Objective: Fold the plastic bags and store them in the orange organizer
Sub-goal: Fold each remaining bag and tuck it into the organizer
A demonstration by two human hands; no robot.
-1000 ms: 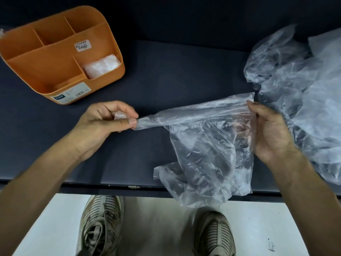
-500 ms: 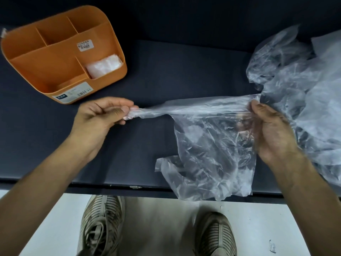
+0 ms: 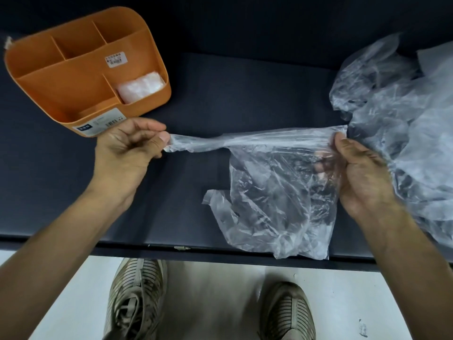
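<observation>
A clear plastic bag (image 3: 277, 192) is stretched between my hands above the dark table (image 3: 232, 94). My left hand (image 3: 130, 148) pinches its twisted left end between thumb and fingers. My right hand (image 3: 360, 173) grips the bag's right edge, fingers curled behind the film. The rest of the bag hangs loose and crumpled down to the table's front edge. The orange organizer (image 3: 49, 94) stands at the far left, just beyond my left hand. A folded bag (image 3: 141, 87) lies in its small front right compartment.
A heap of loose clear bags (image 3: 411, 128) covers the table's right side, touching my right hand. The table's front edge runs below the hanging bag. My two shoes (image 3: 137, 300) stand on the pale floor beneath.
My left hand has pulled the bag's end further left toward the organizer, drawing the top edge into a tighter strand. My right hand stays in place on the right edge.
</observation>
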